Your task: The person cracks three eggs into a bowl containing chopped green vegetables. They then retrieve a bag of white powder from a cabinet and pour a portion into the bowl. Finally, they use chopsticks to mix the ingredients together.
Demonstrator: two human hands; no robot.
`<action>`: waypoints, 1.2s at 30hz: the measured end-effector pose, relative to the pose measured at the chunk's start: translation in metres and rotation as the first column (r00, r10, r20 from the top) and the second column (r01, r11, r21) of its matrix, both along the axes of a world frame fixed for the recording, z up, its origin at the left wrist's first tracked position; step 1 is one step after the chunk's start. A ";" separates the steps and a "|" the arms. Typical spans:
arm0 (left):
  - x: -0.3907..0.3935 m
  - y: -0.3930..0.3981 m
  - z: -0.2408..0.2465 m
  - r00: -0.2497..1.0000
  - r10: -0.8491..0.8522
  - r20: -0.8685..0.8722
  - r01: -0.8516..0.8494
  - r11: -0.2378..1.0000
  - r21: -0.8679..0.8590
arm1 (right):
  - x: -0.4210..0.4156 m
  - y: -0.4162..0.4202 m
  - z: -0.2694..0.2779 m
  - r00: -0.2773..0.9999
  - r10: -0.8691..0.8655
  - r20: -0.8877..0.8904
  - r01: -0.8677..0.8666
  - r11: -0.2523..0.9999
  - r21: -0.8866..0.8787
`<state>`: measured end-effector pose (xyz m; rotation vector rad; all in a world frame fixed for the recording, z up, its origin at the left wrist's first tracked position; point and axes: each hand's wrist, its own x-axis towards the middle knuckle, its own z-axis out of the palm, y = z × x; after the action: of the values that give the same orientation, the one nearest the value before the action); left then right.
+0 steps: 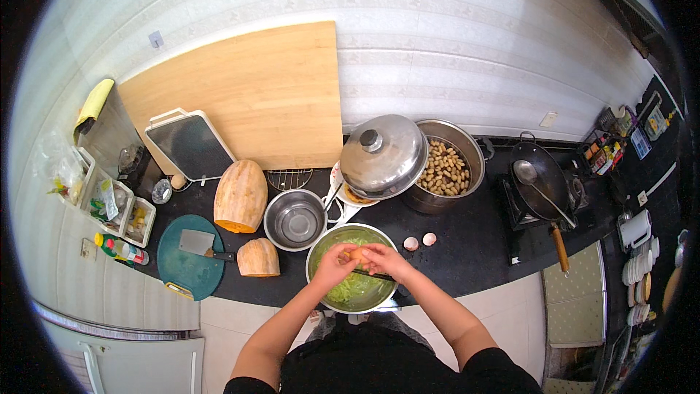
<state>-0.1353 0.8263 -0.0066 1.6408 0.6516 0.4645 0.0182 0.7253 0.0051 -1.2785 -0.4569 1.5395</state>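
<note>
My left hand (pixel 334 264) and my right hand (pixel 387 261) meet over a metal mixing bowl (pixel 377 295), both holding a brown egg (pixel 359 255) by their fingertips. Whether its shell is cracked cannot be made out. Shredded pale-green vegetable (pixel 350 289) lies in the bowl, partly hidden by my hands. Dark chopsticks (pixel 387 276) rest across the bowl's right side, under my right hand. Two pieces of empty eggshell (pixel 410 243) sit on the black counter (pixel 454 254), right of the bowl.
An empty metal pot (pixel 295 224) stands behind-left, beside cut pumpkin pieces (pixel 240 197). A cleaver (pixel 198 243) lies on a green cutting board (pixel 188 279). Behind are a metal lid (pixel 383 158) and a pot of peanuts (pixel 445 169). At right, a wok (pixel 538 180) with ladle sits on the stove.
</note>
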 end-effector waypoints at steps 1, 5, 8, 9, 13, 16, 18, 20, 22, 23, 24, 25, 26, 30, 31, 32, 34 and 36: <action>0.001 0.000 0.000 0.999 0.025 -0.029 -0.024 1.000 0.004 | -0.003 0.000 -0.001 0.997 -0.028 0.068 0.027 1.000 0.014; 0.006 -0.003 -0.004 0.996 0.088 -0.034 -0.083 0.988 0.130 | -0.006 -0.003 -0.015 0.964 -0.050 0.260 0.013 0.990 0.140; 0.010 -0.008 -0.007 0.991 0.132 0.014 -0.133 0.970 0.205 | -0.009 -0.002 -0.021 0.921 -0.092 0.378 0.048 0.991 0.123; 0.012 -0.010 -0.004 0.988 0.152 0.023 -0.154 0.965 0.212 | -0.011 -0.002 -0.018 0.894 -0.099 0.438 0.054 0.992 0.114; 0.010 -0.013 0.009 0.987 0.156 -0.034 -0.144 0.963 0.226 | -0.014 -0.004 -0.019 0.738 -0.106 0.666 0.032 0.992 0.123; 0.010 -0.014 0.011 0.987 0.159 -0.030 -0.149 0.966 0.210 | -0.015 -0.003 -0.021 0.709 -0.105 0.697 0.020 0.992 0.128; 0.010 -0.014 0.008 0.986 0.168 -0.006 -0.164 0.971 0.176 | -0.014 -0.003 -0.023 0.724 -0.094 0.683 0.019 0.993 0.117; 0.008 -0.010 -0.005 0.990 0.142 0.007 -0.141 0.979 0.144 | -0.013 -0.003 -0.024 0.745 -0.095 0.660 0.017 0.992 0.124; 0.006 -0.005 -0.011 0.992 0.122 0.017 -0.123 0.984 0.127 | -0.012 -0.005 -0.022 0.772 -0.108 0.627 0.017 0.989 0.149; 0.005 -0.001 -0.014 0.993 0.115 0.020 -0.117 0.985 0.127 | -0.012 -0.005 -0.021 0.757 -0.095 0.646 0.004 0.990 0.141; 0.004 0.002 -0.012 0.994 0.110 0.024 -0.112 0.986 0.126 | -0.011 -0.006 -0.016 0.742 -0.081 0.665 -0.010 0.991 0.131; 0.002 0.005 -0.011 0.996 0.085 0.020 -0.087 0.987 0.136 | -0.011 -0.006 -0.012 0.726 -0.067 0.684 -0.023 0.992 0.122; 0.001 0.008 -0.009 0.998 0.061 0.015 -0.062 0.988 0.145 | -0.011 -0.006 -0.008 0.709 -0.063 0.703 -0.041 0.991 0.130; 0.003 0.014 0.002 0.996 0.009 0.092 -0.023 0.987 0.159 | -0.007 -0.005 0.006 0.552 -0.117 0.826 -0.120 0.969 0.217; 0.004 0.015 0.009 0.997 -0.009 0.078 -0.008 0.977 0.212 | -0.006 -0.005 0.011 0.487 -0.151 0.860 -0.143 0.958 0.249; 0.004 0.016 0.016 0.998 -0.026 0.063 0.009 0.964 0.265 | -0.005 -0.005 0.016 0.454 -0.178 0.873 -0.164 0.946 0.278; 0.003 0.015 0.035 0.997 -0.040 0.060 0.016 0.934 0.356 | -0.003 -0.004 0.028 0.388 -0.234 0.891 -0.211 0.919 0.333; 0.002 0.014 0.048 0.996 -0.039 0.084 -0.001 0.901 0.434 | -0.001 -0.004 0.037 0.335 -0.244 0.910 -0.245 0.910 0.334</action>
<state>-0.1335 0.8407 0.0411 2.0303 0.4830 0.7039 0.0170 0.7216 0.0424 -1.7123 -1.4720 0.3988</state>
